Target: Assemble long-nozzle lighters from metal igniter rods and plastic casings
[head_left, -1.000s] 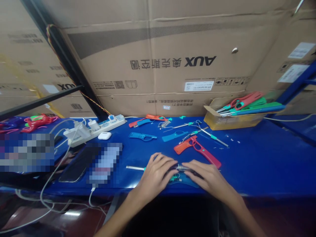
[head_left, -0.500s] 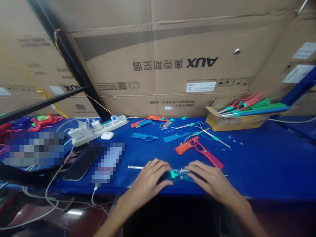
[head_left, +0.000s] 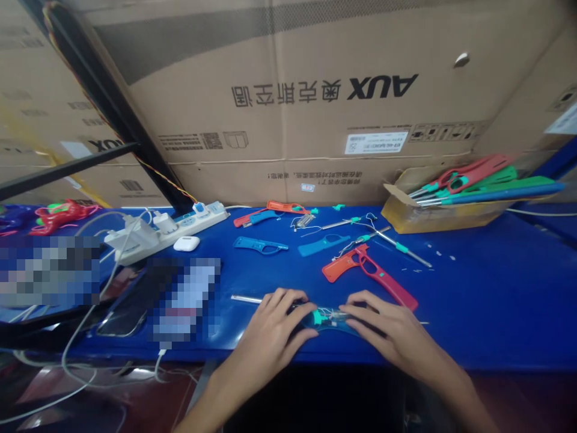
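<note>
1 blue shell (head_left: 336, 326) | between left fingers (head_left: 293, 314) and right fingers (head_left: 366, 313) | both closed on its ends

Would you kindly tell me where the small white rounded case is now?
In the head view, the small white rounded case sits left of centre on the blue tabletop, just in front of the white power strip.

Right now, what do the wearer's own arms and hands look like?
Left hand and right hand: ungloved, fingers uncovered, no rings that I can make out. Forearms: bare as far as they show; no sleeves, watch, cables or markings visible.
</note>
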`<state>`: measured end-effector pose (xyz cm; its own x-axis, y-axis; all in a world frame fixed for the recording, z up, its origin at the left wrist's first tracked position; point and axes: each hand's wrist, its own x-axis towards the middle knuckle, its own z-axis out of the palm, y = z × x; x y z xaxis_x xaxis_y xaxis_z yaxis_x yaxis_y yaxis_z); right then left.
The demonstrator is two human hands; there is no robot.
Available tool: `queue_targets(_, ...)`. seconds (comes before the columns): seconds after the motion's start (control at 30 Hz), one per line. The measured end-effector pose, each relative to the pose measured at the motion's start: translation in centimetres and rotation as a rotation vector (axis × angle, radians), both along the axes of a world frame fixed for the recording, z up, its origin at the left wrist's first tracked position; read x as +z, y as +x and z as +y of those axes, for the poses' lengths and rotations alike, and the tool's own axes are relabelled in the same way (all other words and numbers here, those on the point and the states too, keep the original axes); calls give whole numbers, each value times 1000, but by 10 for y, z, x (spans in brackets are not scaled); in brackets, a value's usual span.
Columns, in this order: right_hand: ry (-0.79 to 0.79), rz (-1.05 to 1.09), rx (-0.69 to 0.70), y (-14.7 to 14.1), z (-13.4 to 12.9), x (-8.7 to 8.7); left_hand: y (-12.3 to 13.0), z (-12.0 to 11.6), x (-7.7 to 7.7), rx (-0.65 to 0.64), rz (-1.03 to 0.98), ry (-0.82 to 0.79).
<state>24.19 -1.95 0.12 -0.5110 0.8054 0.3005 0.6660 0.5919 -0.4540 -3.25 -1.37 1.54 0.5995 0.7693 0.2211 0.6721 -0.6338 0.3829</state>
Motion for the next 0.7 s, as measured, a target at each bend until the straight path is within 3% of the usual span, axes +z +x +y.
queue_targets(0.4,56,-129,-44,-5,0,-3,3,2,1,-53,87,42)
queue_targets(0.7,141,-225,21,-3,-2,-6,5,2,-7,-109,146,115)
